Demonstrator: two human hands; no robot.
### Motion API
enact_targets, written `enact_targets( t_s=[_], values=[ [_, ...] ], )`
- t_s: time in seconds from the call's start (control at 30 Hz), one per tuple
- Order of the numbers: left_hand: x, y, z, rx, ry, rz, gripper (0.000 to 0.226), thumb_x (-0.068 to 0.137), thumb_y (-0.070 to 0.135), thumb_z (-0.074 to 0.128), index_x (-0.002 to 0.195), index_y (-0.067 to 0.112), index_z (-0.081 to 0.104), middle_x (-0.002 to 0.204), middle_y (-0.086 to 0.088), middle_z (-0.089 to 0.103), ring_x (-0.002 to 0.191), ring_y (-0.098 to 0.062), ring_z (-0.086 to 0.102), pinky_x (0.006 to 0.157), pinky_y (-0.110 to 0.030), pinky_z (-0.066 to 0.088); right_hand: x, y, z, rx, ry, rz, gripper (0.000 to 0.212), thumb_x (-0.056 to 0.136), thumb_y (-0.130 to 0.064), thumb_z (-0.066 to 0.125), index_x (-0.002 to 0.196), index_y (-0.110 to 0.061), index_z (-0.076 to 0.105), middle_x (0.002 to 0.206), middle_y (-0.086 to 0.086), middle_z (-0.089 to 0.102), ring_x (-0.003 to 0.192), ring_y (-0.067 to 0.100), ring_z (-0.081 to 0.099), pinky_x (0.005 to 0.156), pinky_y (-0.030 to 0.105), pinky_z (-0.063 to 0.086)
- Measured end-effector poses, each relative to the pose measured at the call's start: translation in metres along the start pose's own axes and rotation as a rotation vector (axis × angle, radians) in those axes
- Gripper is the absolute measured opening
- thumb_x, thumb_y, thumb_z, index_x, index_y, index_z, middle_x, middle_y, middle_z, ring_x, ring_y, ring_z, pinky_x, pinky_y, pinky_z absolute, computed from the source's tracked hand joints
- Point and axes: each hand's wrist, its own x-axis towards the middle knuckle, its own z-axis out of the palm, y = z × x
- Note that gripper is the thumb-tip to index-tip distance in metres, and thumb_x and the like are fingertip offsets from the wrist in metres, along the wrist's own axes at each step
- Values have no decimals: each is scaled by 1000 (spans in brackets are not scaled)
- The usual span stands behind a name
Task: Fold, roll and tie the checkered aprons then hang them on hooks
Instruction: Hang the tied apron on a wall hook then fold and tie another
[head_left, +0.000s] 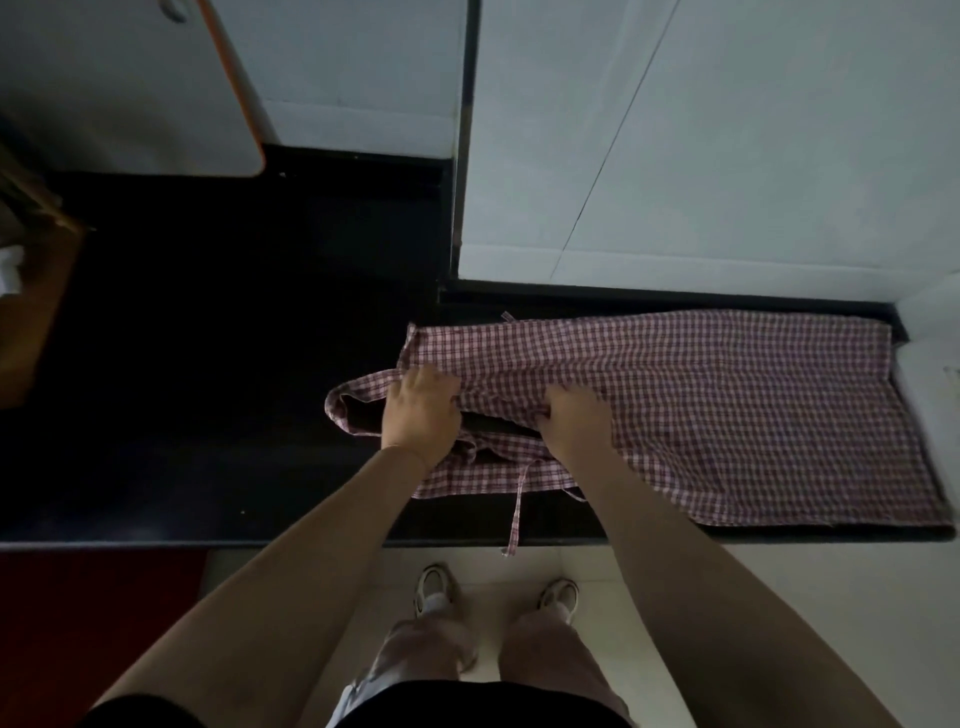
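A red-and-white checkered apron (727, 405) lies spread on the black counter (218, 395), its wide end reaching to the right. Its neck loop (347, 400) sticks out to the left. One tie strap (517, 512) hangs over the counter's front edge. My left hand (421, 413) grips the bib end of the apron beside the loop. My right hand (574, 421) grips a fold of the cloth a little to the right, fingers curled into the fabric. Between my two hands the cloth is lifted and bunched, showing a dark gap underneath.
A white board with an orange edge (228, 135) leans on the tiled wall (727, 156) at the back left. Brown wooden objects (31, 291) stand at the far left. A white object (930, 395) sits at the counter's right end. Below are pale floor tiles and my shoes (434, 590).
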Motion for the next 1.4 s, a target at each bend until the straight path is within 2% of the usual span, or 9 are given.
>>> enact_targets(
  t_s=[0.27,0.37,0.47,0.53,0.73,1.0,1.13,1.27,1.4],
  values=[
    [8,12,23,230,-299,38,46,98,37,45,140,18,46,146,-4,39,134,-25,36,115,-42,28,2,3,-15,165,112,-21,12,82,-14,64,77,-14,53,73,-1,51,67,15,50,60,33,48],
    [13,17,18,41,-199,-85,30,97,30,45,113,14,64,122,-5,55,116,-24,50,100,-39,41,-4,5,-16,197,-55,-102,5,86,-12,61,82,-14,59,84,1,58,76,18,55,68,34,51],
    [11,31,16,-366,-170,-319,31,95,20,46,66,14,52,77,-4,56,72,-21,53,54,-27,38,-3,6,-15,216,-390,-113,18,94,-14,53,83,-11,67,85,5,67,72,21,62,71,39,56],
    [7,38,19,-345,-109,-268,31,95,15,48,64,16,49,74,-3,53,68,-20,50,51,-27,34,-3,9,-21,305,-304,-64,18,98,-16,50,89,-14,66,80,2,64,68,19,60,67,39,55],
    [10,61,39,-59,-119,175,33,97,8,49,127,12,61,127,-6,55,122,-26,48,102,-38,39,-10,55,-22,230,32,211,10,93,-11,56,101,-15,60,102,4,61,91,20,59,81,36,54],
    [28,67,58,80,-318,149,51,100,16,47,150,19,35,162,-9,17,151,-29,8,121,-42,14,-14,115,10,100,-361,311,88,85,-69,54,153,-37,8,165,3,0,150,40,3,119,61,16],
    [48,66,51,117,-416,93,59,98,15,49,153,21,27,165,-8,7,152,-28,1,123,-43,12,-14,119,3,205,-308,309,85,90,-68,49,156,-34,8,166,1,-1,151,38,-3,120,56,12],
    [27,83,44,14,-94,74,24,93,26,54,111,12,59,120,-8,53,115,-28,49,99,-41,43,-26,109,-4,185,-11,262,54,92,-43,58,138,-18,42,142,11,40,133,32,40,107,48,39],
    [-7,108,55,137,-396,79,45,89,60,53,102,18,59,106,1,57,103,-23,53,95,-41,43,-38,91,-4,199,14,242,21,91,-30,56,107,-18,51,111,3,49,108,23,50,93,39,43]
  ],
)
